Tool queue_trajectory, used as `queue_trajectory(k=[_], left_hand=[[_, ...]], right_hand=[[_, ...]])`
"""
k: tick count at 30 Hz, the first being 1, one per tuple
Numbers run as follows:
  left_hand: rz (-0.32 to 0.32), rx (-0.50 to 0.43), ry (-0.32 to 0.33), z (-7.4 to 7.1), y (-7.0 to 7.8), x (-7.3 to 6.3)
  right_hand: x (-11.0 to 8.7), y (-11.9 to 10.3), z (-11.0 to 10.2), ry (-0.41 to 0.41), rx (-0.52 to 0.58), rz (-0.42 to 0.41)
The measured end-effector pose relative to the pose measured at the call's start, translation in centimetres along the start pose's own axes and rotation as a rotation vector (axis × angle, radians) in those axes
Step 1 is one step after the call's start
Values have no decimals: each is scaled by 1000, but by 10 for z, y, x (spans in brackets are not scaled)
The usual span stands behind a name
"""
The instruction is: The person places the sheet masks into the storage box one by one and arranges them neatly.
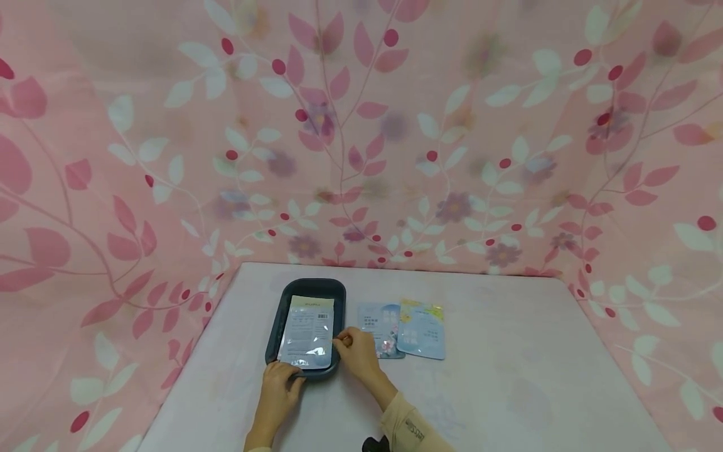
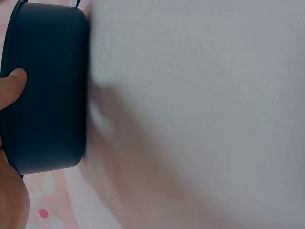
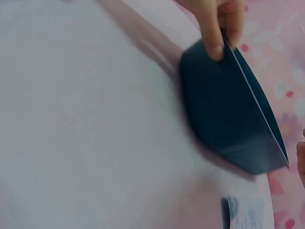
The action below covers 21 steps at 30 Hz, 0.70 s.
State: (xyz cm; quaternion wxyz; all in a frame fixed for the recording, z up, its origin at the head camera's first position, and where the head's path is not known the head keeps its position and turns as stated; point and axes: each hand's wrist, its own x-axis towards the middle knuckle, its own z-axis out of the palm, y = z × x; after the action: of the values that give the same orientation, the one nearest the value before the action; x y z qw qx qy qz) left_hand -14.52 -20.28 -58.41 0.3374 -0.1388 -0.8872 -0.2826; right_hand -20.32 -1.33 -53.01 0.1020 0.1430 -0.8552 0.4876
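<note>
A dark blue-green tray (image 1: pixel 272 342) stands on the white table at the left. Inside it lies a shiny pale blue pouch (image 1: pixel 307 329) with small print and a cream top band. My left hand (image 1: pixel 278 384) grips the tray's near left corner; the left wrist view shows its thumb (image 2: pixel 16 81) against the outer wall. At the tray's right side is my right hand (image 1: pixel 358 355), thumb and forefinger pinching the pouch's right edge. Just the edge of this hand (image 3: pixel 301 157) enters the right wrist view, above the rim.
Right of the tray lie two more pouches, a blue one with a floral print (image 1: pixel 378 320) and a blue one with a yellow top (image 1: pixel 421 329), the second overlapping the first. A pink floral cloth (image 1: pixel 361 157) hangs behind the table and along both sides.
</note>
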Motion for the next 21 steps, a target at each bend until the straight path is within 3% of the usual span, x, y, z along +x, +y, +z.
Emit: queue_trajectory(k=[13,21], left_hand=[[-76,-7,-33,-2,5,0],[-74,-1,-31,-2,8,1]], right_hand=[[-6,35,-78,105,-6,125],[-14,71,-119,85,-168,171]])
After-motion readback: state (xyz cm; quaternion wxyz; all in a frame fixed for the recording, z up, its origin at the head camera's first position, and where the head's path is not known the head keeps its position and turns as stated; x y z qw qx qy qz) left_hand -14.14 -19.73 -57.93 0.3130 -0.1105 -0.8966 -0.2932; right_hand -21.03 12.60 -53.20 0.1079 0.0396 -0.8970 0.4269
